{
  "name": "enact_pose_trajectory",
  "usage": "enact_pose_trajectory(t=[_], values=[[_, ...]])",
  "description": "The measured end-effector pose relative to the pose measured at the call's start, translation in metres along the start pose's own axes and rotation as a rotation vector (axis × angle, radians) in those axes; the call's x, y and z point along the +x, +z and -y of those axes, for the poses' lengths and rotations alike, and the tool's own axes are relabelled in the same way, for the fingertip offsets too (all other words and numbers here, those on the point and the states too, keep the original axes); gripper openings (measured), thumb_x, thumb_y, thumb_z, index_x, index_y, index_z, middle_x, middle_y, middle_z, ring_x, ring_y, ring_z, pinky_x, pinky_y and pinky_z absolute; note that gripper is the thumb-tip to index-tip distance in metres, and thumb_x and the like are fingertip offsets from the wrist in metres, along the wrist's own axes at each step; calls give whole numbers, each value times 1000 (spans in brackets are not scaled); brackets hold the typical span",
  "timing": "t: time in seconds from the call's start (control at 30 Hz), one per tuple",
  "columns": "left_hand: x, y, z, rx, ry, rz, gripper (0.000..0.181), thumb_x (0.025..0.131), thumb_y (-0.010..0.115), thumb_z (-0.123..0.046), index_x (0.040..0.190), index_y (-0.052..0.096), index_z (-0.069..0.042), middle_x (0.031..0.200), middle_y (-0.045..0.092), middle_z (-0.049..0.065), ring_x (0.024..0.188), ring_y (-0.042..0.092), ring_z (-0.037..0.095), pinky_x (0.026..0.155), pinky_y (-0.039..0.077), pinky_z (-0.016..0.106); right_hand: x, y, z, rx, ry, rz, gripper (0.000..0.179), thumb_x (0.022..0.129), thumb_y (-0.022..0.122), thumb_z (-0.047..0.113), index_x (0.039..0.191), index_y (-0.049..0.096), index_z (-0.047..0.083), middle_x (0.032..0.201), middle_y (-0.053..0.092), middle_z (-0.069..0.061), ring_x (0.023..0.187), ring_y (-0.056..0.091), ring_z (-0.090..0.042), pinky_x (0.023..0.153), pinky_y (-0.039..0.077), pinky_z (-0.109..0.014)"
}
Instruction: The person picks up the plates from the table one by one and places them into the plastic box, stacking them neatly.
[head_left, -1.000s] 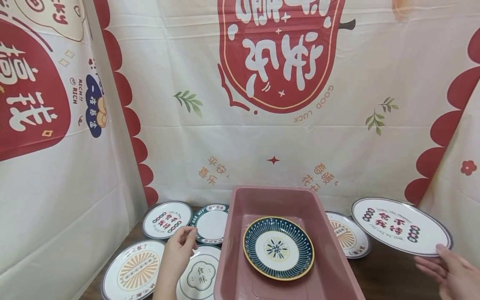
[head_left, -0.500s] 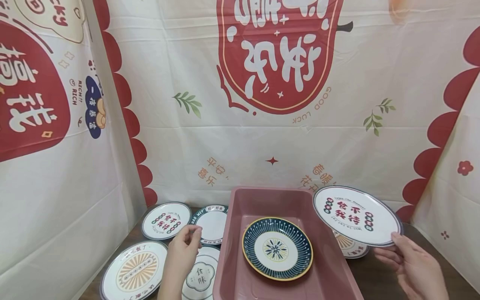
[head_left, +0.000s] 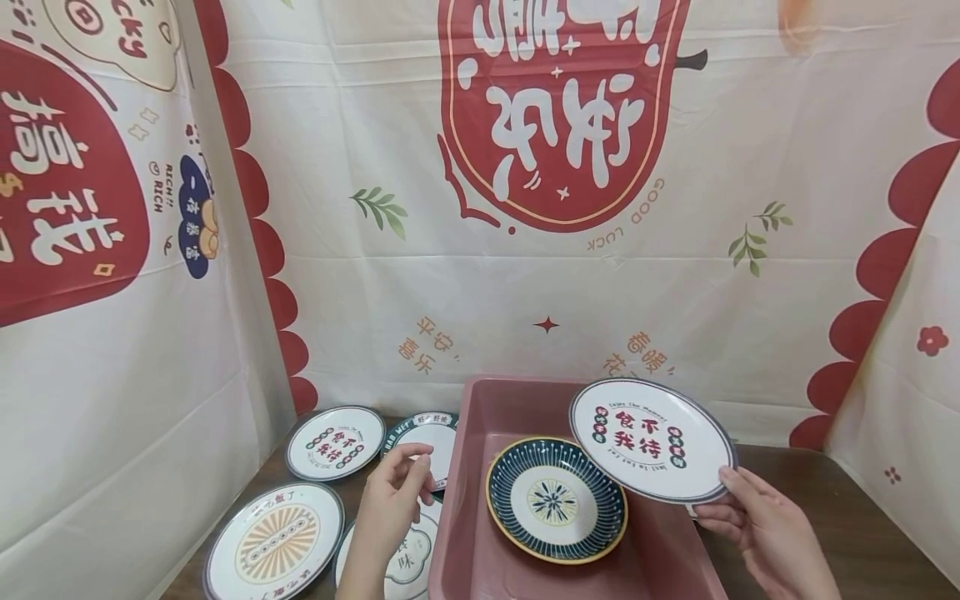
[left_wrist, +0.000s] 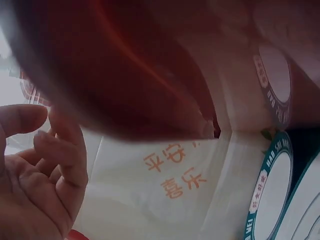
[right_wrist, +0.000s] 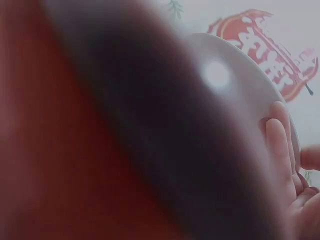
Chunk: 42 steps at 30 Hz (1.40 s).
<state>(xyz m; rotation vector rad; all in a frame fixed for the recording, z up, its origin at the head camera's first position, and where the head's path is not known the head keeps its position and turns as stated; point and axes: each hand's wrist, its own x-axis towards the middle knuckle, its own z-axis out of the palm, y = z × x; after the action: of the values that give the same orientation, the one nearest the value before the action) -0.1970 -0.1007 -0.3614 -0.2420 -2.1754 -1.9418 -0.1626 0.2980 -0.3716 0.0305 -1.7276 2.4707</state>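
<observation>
My right hand (head_left: 757, 521) pinches the rim of a white plate (head_left: 651, 440) with red characters, thumb on top and fingers beneath. The plate hangs tilted over the right side of a pink plastic bin (head_left: 517, 408); its pale underside (right_wrist: 250, 85) shows in the right wrist view. Inside the bin lies a blue-patterned plate (head_left: 555, 500) with a yellow rim, partly overlapped by the held one. Left of the bin, my left hand (head_left: 393, 500) hovers over the plates there, fingers loosely curled and holding nothing. In the left wrist view that hand (left_wrist: 45, 175) is likewise free of objects.
Left of the bin on the dark wooden table (head_left: 862, 508) lie a red-character plate (head_left: 335, 443), a sunburst plate (head_left: 273, 542), a green-rimmed plate (head_left: 423, 442) and a plate with a flower outline (head_left: 408, 558). Printed cloth (head_left: 480, 283) hangs behind and at both sides.
My right hand has carried the white plate leftward from beyond the bin's right side to over it. My left hand has shifted slightly right. The blue-patterned plate stays put.
</observation>
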Motion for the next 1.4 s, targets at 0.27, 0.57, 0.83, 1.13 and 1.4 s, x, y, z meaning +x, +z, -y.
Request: enact_pose_trajectory(t=[0.27, 0.57, 0.83, 1.13, 1.4], values=[[-1, 3, -4, -91, 4, 55, 27, 95, 53, -15, 118, 54, 0, 75, 58, 11, 59, 56, 13, 44, 44, 24, -2, 20, -5, -39, 24, 19, 21, 98, 47, 20, 94, 67, 23, 83, 66, -5, 69, 66, -17, 64, 54, -29], [-14, -5, -21, -115, 79, 21, 24, 94, 53, -10, 115, 55, 2, 74, 58, 10, 59, 55, 13, 44, 45, 25, -5, 35, -12, -53, 3, 53, 20, 99, 44, 18, 96, 64, 16, 83, 64, -8, 68, 66, -20, 62, 55, -31], [-16, 9, -27, -204, 112, -23, 25, 95, 52, -9, 115, 54, 5, 74, 57, 7, 58, 54, 11, 43, 43, 23, -5, 52, -16, -91, 64, -17, 15, 98, 46, 22, 97, 55, 10, 80, 63, -10, 66, 66, -19, 61, 55, -32], [-12, 28, -23, -218, -26, 82, 35, 95, 53, -15, 125, 49, 2, 79, 60, 8, 59, 54, 12, 46, 42, 21, -7, 68, -23, -163, 117, -28, 24, 99, 45, 24, 110, 49, 4, 81, 64, -12, 65, 66, -20, 62, 55, -32], [4, 44, -15, -4, -154, 388, 74, 94, 50, -41, 146, 17, -1, 76, 64, 10, 55, 59, 20, 57, 42, 28, -8, 73, -23, -170, 165, 5, 40, 100, 43, 25, 128, 35, -2, 79, 64, -11, 66, 66, -19, 65, 55, -31]])
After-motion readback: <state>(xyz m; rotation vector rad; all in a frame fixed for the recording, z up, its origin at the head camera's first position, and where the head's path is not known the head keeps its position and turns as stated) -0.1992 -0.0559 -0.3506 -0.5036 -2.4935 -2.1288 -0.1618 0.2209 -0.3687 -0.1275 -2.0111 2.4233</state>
